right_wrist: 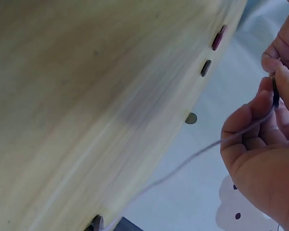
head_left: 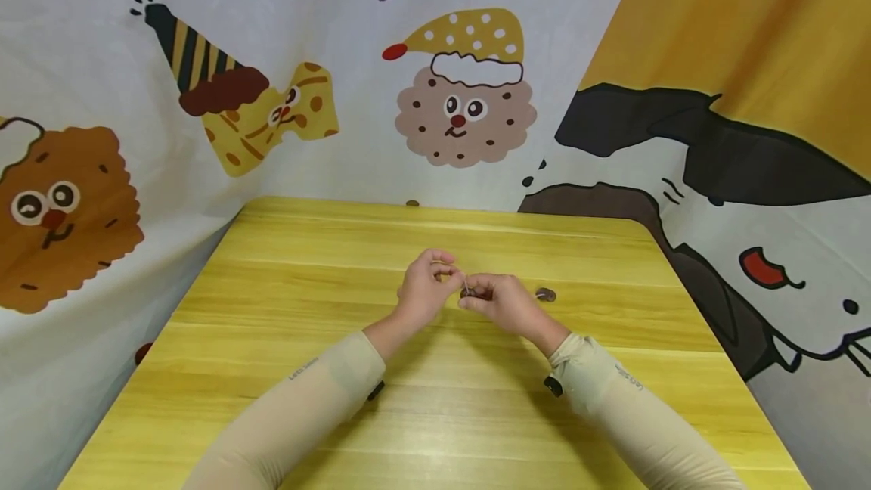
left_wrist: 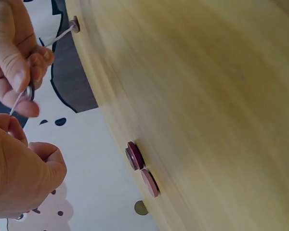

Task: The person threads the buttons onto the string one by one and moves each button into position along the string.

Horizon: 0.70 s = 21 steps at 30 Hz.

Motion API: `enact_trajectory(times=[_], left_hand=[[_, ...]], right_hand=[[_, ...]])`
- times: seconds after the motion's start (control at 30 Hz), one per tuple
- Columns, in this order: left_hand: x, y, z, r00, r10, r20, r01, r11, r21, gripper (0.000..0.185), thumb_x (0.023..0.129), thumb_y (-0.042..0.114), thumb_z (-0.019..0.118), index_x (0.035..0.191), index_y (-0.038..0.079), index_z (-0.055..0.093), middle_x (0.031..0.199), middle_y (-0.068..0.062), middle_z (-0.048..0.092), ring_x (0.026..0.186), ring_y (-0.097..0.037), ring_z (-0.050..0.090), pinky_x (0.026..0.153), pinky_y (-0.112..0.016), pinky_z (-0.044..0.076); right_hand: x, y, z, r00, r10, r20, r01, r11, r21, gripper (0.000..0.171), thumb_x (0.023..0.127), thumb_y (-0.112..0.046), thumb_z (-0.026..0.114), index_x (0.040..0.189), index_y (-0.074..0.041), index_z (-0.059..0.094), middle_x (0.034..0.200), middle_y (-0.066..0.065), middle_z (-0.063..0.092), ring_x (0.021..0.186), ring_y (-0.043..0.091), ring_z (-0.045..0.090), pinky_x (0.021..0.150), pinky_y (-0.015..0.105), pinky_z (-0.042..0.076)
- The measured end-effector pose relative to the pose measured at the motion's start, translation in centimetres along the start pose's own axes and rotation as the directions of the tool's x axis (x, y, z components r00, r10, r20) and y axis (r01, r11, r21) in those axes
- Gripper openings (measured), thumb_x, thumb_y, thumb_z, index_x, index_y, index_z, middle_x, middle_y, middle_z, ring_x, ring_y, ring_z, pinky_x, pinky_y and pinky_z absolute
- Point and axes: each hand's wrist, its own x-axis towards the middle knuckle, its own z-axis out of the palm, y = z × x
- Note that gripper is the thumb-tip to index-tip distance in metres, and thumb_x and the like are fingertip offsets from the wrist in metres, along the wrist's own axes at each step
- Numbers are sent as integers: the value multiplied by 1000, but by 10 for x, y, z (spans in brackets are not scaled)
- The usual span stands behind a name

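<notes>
In the head view my left hand [head_left: 423, 289] and right hand [head_left: 506, 305] meet over the middle of the table. Thumb and fingers of the right hand pinch a small dark button-like disc [left_wrist: 30, 91]. A thin pale cord [right_wrist: 197, 154] runs from that disc to a second dark disc [head_left: 547, 295] lying on the table to the right. On the near side of the pinched disc, fingertips of the left hand [left_wrist: 24, 173] pinch a short length of the cord. The holes of the disc are hidden by the fingers.
A dark red disc [left_wrist: 135, 155] and a pinkish one [left_wrist: 150, 183] lie close together on the wooden table [head_left: 435, 414]. Another dark disc [right_wrist: 205, 68] lies near them in the right wrist view. A printed cloth [head_left: 327, 172] hangs behind the table.
</notes>
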Motion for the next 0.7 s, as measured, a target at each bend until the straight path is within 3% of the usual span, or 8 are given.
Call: enact_trajectory(times=[0.17,0.3,0.47,0.57,0.7], left_hand=[[0,1,-2,1000,27,-4,-27,999,-33,22,100,30,77,118,22,66,104,10,80,89,-15,58,81,-39,40],[1,3,-5,998,56,-5,-57,992,-115,22,99,21,77,117,14,65,105,1,80,83,-15,57,66,-26,43],[3,7,-10,997,66,-33,-70,981,-179,24,98,16,77,118,7,66,106,-4,80,85,-16,57,72,-25,46],[4,8,-12,997,71,-44,-78,979,-190,24,98,17,76,118,7,66,105,-4,80,86,-16,57,74,-27,46],[4,9,-13,996,69,-50,-77,978,-196,23,98,17,76,117,8,66,104,-4,80,85,-16,56,73,-27,45]], right_hand=[[-2,5,-3,998,-15,66,18,999,-41,23,101,-24,77,118,-9,79,85,-4,73,67,4,56,62,23,50],[-8,20,-11,998,-4,65,16,982,-188,20,101,-22,77,116,-9,79,79,-7,69,61,4,50,57,23,44],[-17,51,-29,1000,30,8,-26,941,-338,14,99,-23,79,108,-13,83,85,-5,75,69,7,58,61,27,49],[-23,67,-38,999,26,-43,-40,925,-377,13,98,-22,81,106,-13,84,96,1,79,84,17,68,74,39,57],[-29,86,-47,996,-3,-85,-34,901,-432,10,96,-21,82,102,-14,85,106,8,79,101,33,70,91,54,58]])
